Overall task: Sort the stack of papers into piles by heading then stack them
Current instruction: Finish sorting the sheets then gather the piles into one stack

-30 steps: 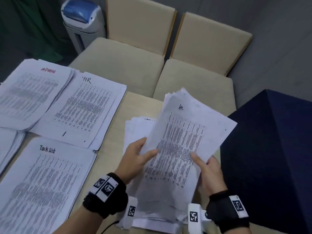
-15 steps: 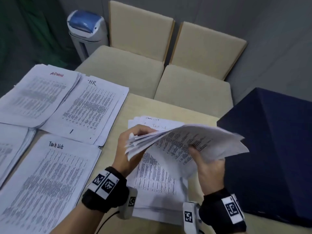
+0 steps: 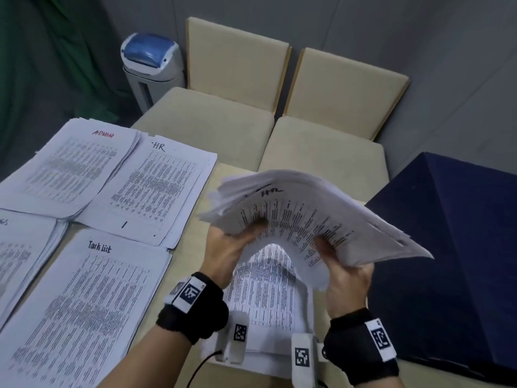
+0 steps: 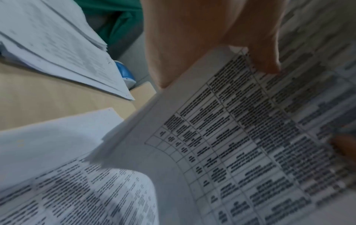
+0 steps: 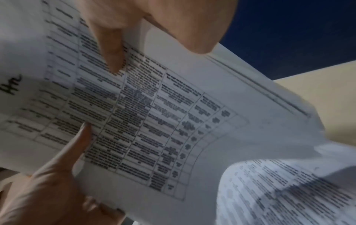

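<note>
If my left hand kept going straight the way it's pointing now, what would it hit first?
The left hand points forward and up into the bundle of papers it already grips, so it meets those first. Beyond them lies the table's far edge, then probably the beige chair seat; depth is unclear.

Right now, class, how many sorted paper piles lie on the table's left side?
4: the ADMIN pile, the HR pile beside it, the Task List pile nearest, and a pile cut off at the left edge. More may lie outside view.
</note>
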The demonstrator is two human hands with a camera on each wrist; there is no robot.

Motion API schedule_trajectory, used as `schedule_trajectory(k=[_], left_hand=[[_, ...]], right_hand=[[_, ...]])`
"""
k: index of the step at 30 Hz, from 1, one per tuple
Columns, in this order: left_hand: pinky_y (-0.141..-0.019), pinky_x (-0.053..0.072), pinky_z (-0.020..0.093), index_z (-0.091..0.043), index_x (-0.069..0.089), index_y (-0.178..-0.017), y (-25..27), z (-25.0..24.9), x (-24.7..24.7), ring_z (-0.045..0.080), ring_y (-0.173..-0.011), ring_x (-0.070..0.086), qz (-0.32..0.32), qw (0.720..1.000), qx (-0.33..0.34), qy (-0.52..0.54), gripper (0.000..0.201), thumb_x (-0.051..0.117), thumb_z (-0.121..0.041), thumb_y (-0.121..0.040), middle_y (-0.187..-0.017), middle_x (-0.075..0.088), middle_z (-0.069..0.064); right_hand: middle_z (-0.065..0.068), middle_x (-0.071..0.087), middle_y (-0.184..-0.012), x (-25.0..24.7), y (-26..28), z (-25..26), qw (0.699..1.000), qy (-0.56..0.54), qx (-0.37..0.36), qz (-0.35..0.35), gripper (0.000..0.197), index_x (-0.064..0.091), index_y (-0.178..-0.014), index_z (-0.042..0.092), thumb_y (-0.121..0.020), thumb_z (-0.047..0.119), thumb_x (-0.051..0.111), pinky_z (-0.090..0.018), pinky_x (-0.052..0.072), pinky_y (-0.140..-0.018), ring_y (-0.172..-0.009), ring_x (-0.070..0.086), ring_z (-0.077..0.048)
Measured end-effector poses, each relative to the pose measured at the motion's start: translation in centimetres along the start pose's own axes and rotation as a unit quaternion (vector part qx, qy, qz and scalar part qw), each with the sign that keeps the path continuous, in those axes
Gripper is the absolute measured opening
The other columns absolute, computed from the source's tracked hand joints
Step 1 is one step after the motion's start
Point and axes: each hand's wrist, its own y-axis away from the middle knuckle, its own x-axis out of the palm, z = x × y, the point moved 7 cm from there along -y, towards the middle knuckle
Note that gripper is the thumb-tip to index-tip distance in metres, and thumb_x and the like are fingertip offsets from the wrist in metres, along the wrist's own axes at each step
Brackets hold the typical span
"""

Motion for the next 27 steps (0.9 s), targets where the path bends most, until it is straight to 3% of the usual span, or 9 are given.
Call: schedule_trajectory(k=[4, 6, 8, 11, 13, 16, 19, 22, 27], left_hand=[[-0.083, 0.06, 0.045, -0.005, 0.071, -0.104, -0.7, 0.8, -1.1, 0.03, -0.093, 0.072, 0.004, 0.996, -0.013, -0.091, 0.056, 0.089, -0.038, -0.062, -0.098, 0.075, 0.013], [-0.08, 0.059, 0.054, -0.002, 0.071, -0.098, -0.7, 0.7, -1.0, 0.035, -0.087, 0.072, 0.011, 0.991, -0.01, -0.132, 0.056, 0.09, -0.041, -0.062, -0.093, 0.074, 0.016], [-0.075, 0.061, 0.047, -0.001, 0.07, -0.098, -0.5, -0.1, -0.7, 0.03, -0.083, 0.073, 0.003, 0.989, 0.027, -0.143, 0.045, 0.089, -0.029, -0.068, -0.091, 0.075, 0.014], [-0.073, 0.061, 0.033, -0.005, 0.064, -0.109, -0.3, -0.3, -0.4, 0.02, -0.087, 0.074, -0.018, 0.991, 0.046, -0.126, 0.042, 0.084, -0.016, -0.074, -0.097, 0.075, 0.008], [-0.08, 0.061, 0.036, -0.01, 0.059, -0.117, -0.5, 1.8, -0.4, 0.017, -0.095, 0.072, 0.011, 0.988, 0.003, -0.153, 0.048, 0.082, -0.023, -0.077, -0.105, 0.073, 0.005], [-0.089, 0.058, 0.042, -0.013, 0.056, -0.122, -0.3, 5.4, -0.5, 0.017, -0.099, 0.07, 0.073, 0.972, -0.075, -0.211, 0.053, 0.08, -0.034, -0.08, -0.11, 0.071, 0.004], [-0.082, 0.06, 0.045, -0.009, 0.055, -0.119, 0.7, 5.6, -1.6, 0.026, -0.094, 0.071, 0.002, 0.982, -0.068, -0.174, 0.046, 0.076, -0.03, -0.083, -0.107, 0.069, 0.013], [-0.075, 0.061, 0.044, -0.011, 0.06, -0.112, 2.6, 4.4, -2.4, 0.026, -0.089, 0.071, -0.068, 0.982, -0.051, -0.166, 0.027, 0.063, -0.029, -0.092, -0.102, 0.07, 0.012], [-0.063, 0.058, 0.026, -0.005, 0.064, -0.105, 2.7, 0.9, -7.7, 0.02, -0.079, 0.072, -0.151, 0.972, -0.048, -0.173, 0.023, 0.06, -0.025, -0.095, -0.093, 0.073, 0.011]], right_hand=[[0.004, 0.077, -0.099, -0.4, -0.1, -1.9, 0.996, 0.067, 0.055, 0.037, 0.038, 0.064, -0.111, 0.013, -0.077, 0.008, 0.081, -0.021, 0.059, -0.08, -0.095, 0.072, -0.009], [0.007, 0.077, -0.095, -0.2, -0.1, -1.5, 0.996, 0.065, 0.045, 0.04, 0.034, 0.064, -0.107, 0.017, -0.078, 0.003, 0.078, -0.014, 0.056, -0.073, -0.092, 0.071, -0.005], [0.008, 0.076, -0.093, 0.0, -0.2, -0.9, 0.998, 0.034, 0.026, 0.04, 0.037, 0.061, -0.107, 0.02, -0.08, -0.002, 0.074, -0.009, 0.053, -0.069, -0.089, 0.07, 0.001], [0.005, 0.075, -0.098, 0.2, -0.2, -1.2, 0.998, 0.042, 0.007, 0.055, 0.042, 0.059, -0.115, 0.014, -0.081, -0.004, 0.073, -0.016, 0.056, -0.075, -0.097, 0.07, -0.005], [0.002, 0.075, -0.098, 0.3, -0.1, -3.0, 0.992, 0.09, 0.057, 0.074, 0.033, 0.063, -0.109, 0.015, -0.083, 0.0, 0.074, -0.021, 0.059, -0.077, -0.1, 0.07, -0.013], [0.008, 0.074, -0.092, -1.3, -0.4, -4.7, 0.987, 0.121, 0.103, 0.027, 0.017, 0.065, -0.1, 0.02, -0.088, 0.01, 0.073, -0.017, 0.053, -0.071, -0.1, 0.07, -0.017], [0.014, 0.076, -0.1, -1.0, -1.4, -2.9, 0.995, 0.089, 0.048, 0.019, 0.02, 0.068, -0.108, 0.02, -0.092, 0.006, 0.067, -0.012, 0.054, -0.077, -0.097, 0.071, -0.004], [0.01, 0.074, -0.113, 0.2, -2.2, -1.6, 0.998, 0.033, 0.037, 0.03, 0.027, 0.063, -0.118, 0.02, -0.095, 0.006, 0.063, -0.018, 0.054, -0.091, -0.105, 0.068, -0.002], [0.003, 0.067, -0.115, 3.1, -3.3, -4.2, 0.987, 0.08, 0.079, 0.115, 0.026, 0.056, -0.117, 0.026, -0.094, 0.02, 0.066, -0.024, 0.049, -0.094, -0.105, 0.065, -0.003]])
